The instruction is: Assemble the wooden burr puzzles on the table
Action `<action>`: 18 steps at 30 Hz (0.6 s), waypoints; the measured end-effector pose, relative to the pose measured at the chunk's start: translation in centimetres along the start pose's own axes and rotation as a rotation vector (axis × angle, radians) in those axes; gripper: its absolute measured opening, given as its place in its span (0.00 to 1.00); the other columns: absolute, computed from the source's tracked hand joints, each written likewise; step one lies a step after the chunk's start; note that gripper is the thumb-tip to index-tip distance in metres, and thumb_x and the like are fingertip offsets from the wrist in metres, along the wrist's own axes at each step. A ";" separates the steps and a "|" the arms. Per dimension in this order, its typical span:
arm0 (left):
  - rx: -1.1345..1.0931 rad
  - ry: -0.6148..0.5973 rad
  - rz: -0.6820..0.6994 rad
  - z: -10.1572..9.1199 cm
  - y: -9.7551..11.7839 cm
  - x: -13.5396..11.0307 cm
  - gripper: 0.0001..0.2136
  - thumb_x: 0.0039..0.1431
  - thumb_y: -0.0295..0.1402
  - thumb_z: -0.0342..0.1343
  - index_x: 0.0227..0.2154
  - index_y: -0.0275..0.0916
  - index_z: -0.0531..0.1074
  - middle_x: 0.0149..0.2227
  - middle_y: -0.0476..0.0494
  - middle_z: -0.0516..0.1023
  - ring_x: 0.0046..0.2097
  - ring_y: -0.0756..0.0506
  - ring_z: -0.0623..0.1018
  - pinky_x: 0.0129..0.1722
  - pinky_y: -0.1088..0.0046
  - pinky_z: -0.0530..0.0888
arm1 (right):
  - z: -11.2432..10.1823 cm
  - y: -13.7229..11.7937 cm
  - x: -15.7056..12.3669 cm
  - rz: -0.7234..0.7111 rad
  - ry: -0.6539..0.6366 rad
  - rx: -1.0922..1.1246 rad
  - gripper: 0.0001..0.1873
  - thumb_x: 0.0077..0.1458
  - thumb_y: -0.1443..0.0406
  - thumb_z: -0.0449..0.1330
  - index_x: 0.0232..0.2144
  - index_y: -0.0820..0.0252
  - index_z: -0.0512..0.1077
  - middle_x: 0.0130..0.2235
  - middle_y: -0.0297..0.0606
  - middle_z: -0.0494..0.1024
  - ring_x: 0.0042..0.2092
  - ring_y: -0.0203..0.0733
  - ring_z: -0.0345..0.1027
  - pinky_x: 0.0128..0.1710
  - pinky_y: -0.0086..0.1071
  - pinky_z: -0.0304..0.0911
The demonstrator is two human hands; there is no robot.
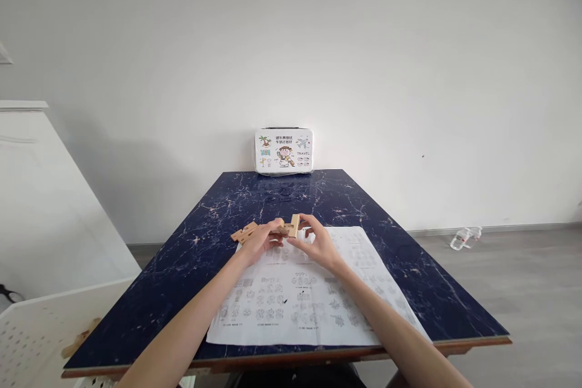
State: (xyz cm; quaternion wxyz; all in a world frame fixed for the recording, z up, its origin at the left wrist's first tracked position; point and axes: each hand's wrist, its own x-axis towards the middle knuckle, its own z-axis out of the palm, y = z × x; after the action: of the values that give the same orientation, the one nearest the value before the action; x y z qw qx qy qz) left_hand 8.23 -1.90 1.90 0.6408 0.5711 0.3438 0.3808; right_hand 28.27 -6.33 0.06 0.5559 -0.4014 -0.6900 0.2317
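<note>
Facing a pale wall point(182, 42) that fills the top of the frame, we work at a dark blue, white-veined table point(431, 303), which widens from the centre toward the bottom edge. A grey floor point(513, 279) shows at the right, and a white cabinet point(50, 206) stands at the left. In the lower left we see a perforated white basket point(31, 327) beside the table. A printed sheet point(318, 300), covered with small diagrams, spreads over the lower centre. At the table's far end, in the middle of the frame, a white case point(284, 154) with cartoon pictures stands upright by the wall.

Our left hand point(260, 241) and right hand point(322, 247) meet just below the frame's centre, over the sheet's upper edge. Two clear bottles point(466, 238) lie on the floor at the right. Our left fingers pinch a wooden piece point(280, 228); our right thumb and forefinger grip an upright wooden block point(294, 226) against it. We cannot tell whether the two interlock. Left of them, notched wooden pieces point(245, 233) rest beside our left hand. Small dark spots point(285, 301) dot the sheet.
</note>
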 end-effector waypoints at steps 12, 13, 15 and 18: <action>0.247 0.209 0.215 -0.4 0.3 0.1 0.27 0.56 0.47 0.66 0.54 0.38 0.74 0.51 0.34 0.80 0.48 0.40 0.79 0.42 0.66 0.75 | 1.0 3.8 -0.6 0.038 0.048 -0.308 0.24 0.48 0.50 0.71 0.43 0.56 0.75 0.52 0.49 0.74 0.55 0.58 0.67 0.56 0.52 0.62; 0.285 0.201 0.230 -0.2 0.3 0.0 0.27 0.56 0.46 0.67 0.55 0.39 0.73 0.52 0.35 0.80 0.50 0.39 0.79 0.44 0.65 0.75 | 1.2 4.1 -0.7 0.062 0.032 -0.329 0.25 0.46 0.49 0.72 0.42 0.57 0.76 0.52 0.50 0.74 0.56 0.59 0.66 0.58 0.53 0.62; 0.345 0.179 0.249 0.1 0.4 -0.3 0.28 0.55 0.45 0.68 0.56 0.40 0.72 0.54 0.36 0.79 0.53 0.38 0.79 0.49 0.63 0.75 | 1.3 4.4 -0.8 0.099 0.023 -0.337 0.27 0.44 0.48 0.73 0.43 0.56 0.76 0.52 0.50 0.74 0.57 0.61 0.65 0.59 0.55 0.60; 0.424 0.159 0.249 0.4 0.2 -0.5 0.30 0.54 0.44 0.68 0.58 0.41 0.71 0.54 0.37 0.79 0.51 0.38 0.79 0.49 0.60 0.75 | 1.0 4.2 -0.6 0.117 0.061 -0.262 0.29 0.51 0.47 0.69 0.50 0.54 0.74 0.54 0.48 0.73 0.58 0.59 0.65 0.59 0.54 0.60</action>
State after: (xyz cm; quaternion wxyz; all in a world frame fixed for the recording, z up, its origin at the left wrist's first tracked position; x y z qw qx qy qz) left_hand 8.32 -2.54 2.16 0.4259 0.6989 0.3921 0.4200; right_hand 28.55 -4.30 -3.76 0.5049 -0.5168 -0.6728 0.1593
